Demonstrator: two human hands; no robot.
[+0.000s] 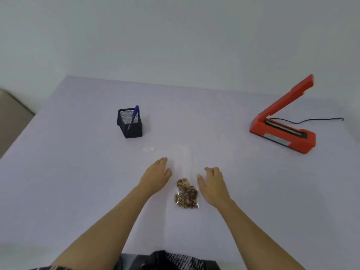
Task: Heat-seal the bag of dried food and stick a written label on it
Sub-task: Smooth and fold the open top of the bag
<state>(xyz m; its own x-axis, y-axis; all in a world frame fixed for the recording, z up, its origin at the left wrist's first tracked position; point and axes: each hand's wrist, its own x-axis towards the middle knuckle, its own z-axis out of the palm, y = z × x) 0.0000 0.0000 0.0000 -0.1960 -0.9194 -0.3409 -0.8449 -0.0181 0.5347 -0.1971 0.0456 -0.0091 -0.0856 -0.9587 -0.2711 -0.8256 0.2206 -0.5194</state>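
A clear plastic bag [184,162] lies flat on the white table, its brown dried food [186,193] bunched at the near end. My left hand [156,175] hovers just left of the bag, fingers apart, holding nothing. On the bag's right side my right hand [213,182] does the same, fingers slightly curled. A small white label [148,149] lies beyond my left hand. The red heat sealer [283,125] stands at the far right with its arm raised. A blue pen [134,114] stands in a black mesh holder [129,123] at the far left.
The sealer's black cord [311,120] trails right along the table [78,182]. The table's far edge meets a pale wall; its left edge drops off towards a brown floor [11,117].
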